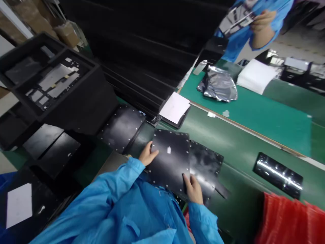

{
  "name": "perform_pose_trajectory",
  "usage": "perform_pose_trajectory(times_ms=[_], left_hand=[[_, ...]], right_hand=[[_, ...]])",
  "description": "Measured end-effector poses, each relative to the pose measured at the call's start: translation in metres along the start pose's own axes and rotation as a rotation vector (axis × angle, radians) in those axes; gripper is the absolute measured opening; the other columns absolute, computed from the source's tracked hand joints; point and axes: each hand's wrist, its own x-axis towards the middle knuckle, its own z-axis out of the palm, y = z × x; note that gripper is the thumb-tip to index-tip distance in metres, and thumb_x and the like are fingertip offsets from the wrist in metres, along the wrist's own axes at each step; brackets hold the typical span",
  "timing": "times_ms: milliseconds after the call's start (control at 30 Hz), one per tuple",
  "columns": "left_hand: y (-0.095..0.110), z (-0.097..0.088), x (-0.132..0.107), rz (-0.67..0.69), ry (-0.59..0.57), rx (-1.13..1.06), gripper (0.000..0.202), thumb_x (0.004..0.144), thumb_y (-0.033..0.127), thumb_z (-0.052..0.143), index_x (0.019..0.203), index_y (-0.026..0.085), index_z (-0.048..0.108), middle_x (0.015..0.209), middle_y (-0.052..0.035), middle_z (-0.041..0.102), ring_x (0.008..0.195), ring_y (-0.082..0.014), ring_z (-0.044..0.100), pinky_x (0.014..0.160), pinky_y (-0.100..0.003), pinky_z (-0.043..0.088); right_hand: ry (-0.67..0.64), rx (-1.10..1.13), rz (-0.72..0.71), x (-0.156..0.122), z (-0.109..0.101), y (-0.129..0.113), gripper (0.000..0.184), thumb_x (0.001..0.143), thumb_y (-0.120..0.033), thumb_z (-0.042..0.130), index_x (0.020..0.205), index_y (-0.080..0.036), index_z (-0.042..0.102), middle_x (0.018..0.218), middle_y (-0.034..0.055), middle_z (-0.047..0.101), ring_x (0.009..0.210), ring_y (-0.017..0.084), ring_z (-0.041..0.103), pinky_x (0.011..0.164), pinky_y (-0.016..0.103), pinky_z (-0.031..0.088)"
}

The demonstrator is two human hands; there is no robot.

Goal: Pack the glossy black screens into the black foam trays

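Note:
I hold a flat black panel (pixel 169 166) with small holes along its edges and a small white mark near its upper middle. Its left edge is gripped by my left hand (pixel 147 154), with the thumb on the upper face. On the lower right edge, my right hand (pixel 194 190) holds it, thumb on top; the fingers underneath are hidden. Partly beneath and to the right lies another dark panel (pixel 207 159) with edge holes. A further black panel (pixel 122 127) rests to the left of the held one.
Black foam boxes (pixel 83 91) holding metal plates stand at left. A white sheet (pixel 175 107) and silver bag (pixel 220 84) lie ahead. At right are a glossy black part (pixel 278 174) and red bags (pixel 291 220). Across the bench, a co-worker's hand (pixel 264 22) holds a plate.

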Motion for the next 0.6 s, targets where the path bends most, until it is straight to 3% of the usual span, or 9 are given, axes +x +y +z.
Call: perform_pose_trajectory(times_ms=[133,233,367,433,500,600], left_hand=[[0.036,0.083,0.014,-0.071,-0.091,-0.005,0.066,0.081,0.035,0.062,0.139,0.019,0.035,0.097,-0.0051,0.062,0.086,-0.0183,0.061,0.083,-0.033,0.051],[0.054,0.12,0.018,-0.111,-0.099,0.037,0.065,0.081,0.034,0.06,0.139,0.018,0.036,0.091,-0.0027,0.061,0.076,-0.0157,0.06,0.074,-0.03,0.053],[0.072,0.146,0.017,-0.093,0.012,0.18,0.054,0.082,0.028,0.059,0.132,0.014,0.044,0.088,-0.0026,0.06,0.078,-0.015,0.06,0.079,-0.03,0.051],[0.08,0.153,0.015,-0.068,0.048,0.271,0.051,0.081,0.027,0.059,0.128,0.013,0.048,0.091,-0.0045,0.062,0.083,-0.0171,0.06,0.085,-0.033,0.049],[0.086,0.161,0.011,-0.037,0.085,0.373,0.05,0.08,0.028,0.061,0.126,0.013,0.05,0.102,-0.0083,0.062,0.094,-0.0208,0.06,0.092,-0.036,0.046],[0.089,0.174,0.002,-0.003,0.191,0.544,0.057,0.078,0.033,0.063,0.129,0.011,0.048,0.119,-0.0159,0.056,0.115,-0.0273,0.052,0.102,-0.038,0.038]], right_hand=[[0.135,0.018,0.13,-0.018,-0.04,0.064,0.062,0.063,-0.079,0.041,0.073,-0.019,0.054,0.066,0.0077,0.063,0.071,0.027,0.059,0.065,0.035,0.047],[0.152,-0.011,0.106,-0.025,-0.069,0.096,0.07,0.067,-0.077,0.04,0.093,-0.015,0.058,0.086,0.0138,0.067,0.083,0.031,0.061,0.074,0.04,0.048],[0.28,-0.091,-0.209,-0.009,-0.123,0.131,0.071,0.077,-0.067,0.043,0.121,-0.012,0.049,0.12,0.0192,0.057,0.112,0.032,0.052,0.095,0.045,0.04],[0.327,-0.158,-0.274,0.013,-0.146,0.152,0.072,0.078,-0.063,0.047,0.127,-0.011,0.044,0.128,0.0213,0.051,0.12,0.033,0.045,0.1,0.047,0.035],[0.298,-0.252,-0.267,0.04,-0.157,0.174,0.073,0.077,-0.061,0.05,0.129,-0.011,0.042,0.135,0.0221,0.045,0.127,0.037,0.036,0.103,0.053,0.03],[0.231,-0.319,-0.247,0.071,-0.151,0.2,0.063,0.08,-0.057,0.043,0.123,-0.01,0.048,0.135,0.0224,0.044,0.129,0.039,0.032,0.102,0.057,0.027]])
